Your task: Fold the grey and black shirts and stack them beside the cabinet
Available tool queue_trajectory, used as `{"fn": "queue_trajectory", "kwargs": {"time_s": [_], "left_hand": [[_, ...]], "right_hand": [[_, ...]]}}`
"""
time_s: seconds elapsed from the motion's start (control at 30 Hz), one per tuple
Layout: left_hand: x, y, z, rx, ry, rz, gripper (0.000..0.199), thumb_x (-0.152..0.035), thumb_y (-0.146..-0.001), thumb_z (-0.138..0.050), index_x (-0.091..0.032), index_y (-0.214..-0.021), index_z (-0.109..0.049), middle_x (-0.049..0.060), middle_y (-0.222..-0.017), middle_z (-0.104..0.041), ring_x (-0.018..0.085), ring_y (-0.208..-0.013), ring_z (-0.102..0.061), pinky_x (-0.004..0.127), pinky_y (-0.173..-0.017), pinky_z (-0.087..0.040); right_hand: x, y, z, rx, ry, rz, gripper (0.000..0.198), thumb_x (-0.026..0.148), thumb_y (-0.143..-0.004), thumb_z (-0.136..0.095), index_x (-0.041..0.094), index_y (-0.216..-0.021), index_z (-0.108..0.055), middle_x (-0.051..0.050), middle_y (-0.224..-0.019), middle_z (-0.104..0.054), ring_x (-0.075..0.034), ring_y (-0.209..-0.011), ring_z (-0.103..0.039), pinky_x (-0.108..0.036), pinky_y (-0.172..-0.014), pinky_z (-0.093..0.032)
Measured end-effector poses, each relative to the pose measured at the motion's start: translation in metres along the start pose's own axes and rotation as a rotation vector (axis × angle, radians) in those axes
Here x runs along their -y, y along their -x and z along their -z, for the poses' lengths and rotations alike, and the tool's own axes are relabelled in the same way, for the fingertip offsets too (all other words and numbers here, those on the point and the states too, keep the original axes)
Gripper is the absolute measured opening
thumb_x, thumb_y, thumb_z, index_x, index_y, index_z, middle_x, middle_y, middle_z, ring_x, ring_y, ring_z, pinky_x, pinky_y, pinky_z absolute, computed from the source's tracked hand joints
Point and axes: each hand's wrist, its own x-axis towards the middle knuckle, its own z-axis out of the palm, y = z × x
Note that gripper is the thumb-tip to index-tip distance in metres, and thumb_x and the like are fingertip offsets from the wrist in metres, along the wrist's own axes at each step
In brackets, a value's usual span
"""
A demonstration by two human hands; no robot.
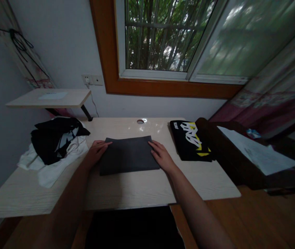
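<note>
A dark grey folded garment (129, 155) lies flat on the pale wooden table as a neat rectangle; its exact kind cannot be told. At its left edge rests my left hand (97, 152), fingers stretched out, with the index fingertip on the upper left corner. My right hand (161, 154) lies along the right edge, fingers apart and fingertips touching the cloth near the upper right corner. To the right sits a folded black T-shirt (189, 140) with white and yellow lettering. A loose heap of black clothes (51, 138) and white clothes (49, 173) lies at the left.
A raised shelf (72, 98) stands over the table's (137, 193) back left. Behind the table are a wall socket (92, 80) and a window with a brown frame (173, 89). A dark brown sofa (230, 162) with a white sheet (256, 152) adjoins on the right.
</note>
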Motion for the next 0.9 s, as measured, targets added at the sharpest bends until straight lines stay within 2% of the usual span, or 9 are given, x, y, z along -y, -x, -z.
{"fn": "queue_trajectory", "kwargs": {"time_s": [0.3,0.57,0.9], "left_hand": [[0.009,-0.007,-0.007,-0.034,-0.140,-0.004,0.055,-0.051,-0.103,-0.032,-0.024,-0.139,-0.063,0.006,-0.129,-0.070,0.025,-0.124,-0.055,0.048,-0.112,-0.043],[0.021,-0.012,-0.017,-0.076,-0.174,-0.023,0.059,-0.056,-0.101,-0.031,-0.023,-0.136,-0.066,0.006,-0.132,-0.070,0.026,-0.128,-0.056,0.047,-0.116,-0.039],[0.023,-0.014,-0.018,-0.052,-0.152,-0.014,0.060,-0.058,-0.100,-0.032,-0.024,-0.132,-0.069,0.006,-0.132,-0.070,0.028,-0.132,-0.055,0.047,-0.117,-0.040]], "right_hand": [[-0.002,0.000,-0.003,-0.033,-0.032,-0.047,0.046,0.042,-0.105,-0.041,0.029,-0.146,-0.056,-0.008,-0.149,-0.053,-0.025,-0.138,-0.050,-0.048,-0.120,-0.037],[-0.003,-0.001,-0.005,-0.042,-0.023,-0.041,0.047,0.043,-0.104,-0.043,0.029,-0.147,-0.054,-0.009,-0.148,-0.054,-0.025,-0.138,-0.050,-0.048,-0.120,-0.039],[-0.003,-0.001,-0.004,-0.050,-0.007,-0.039,0.046,0.039,-0.103,-0.046,0.028,-0.146,-0.055,-0.010,-0.144,-0.056,-0.026,-0.134,-0.053,-0.048,-0.118,-0.041]]}}
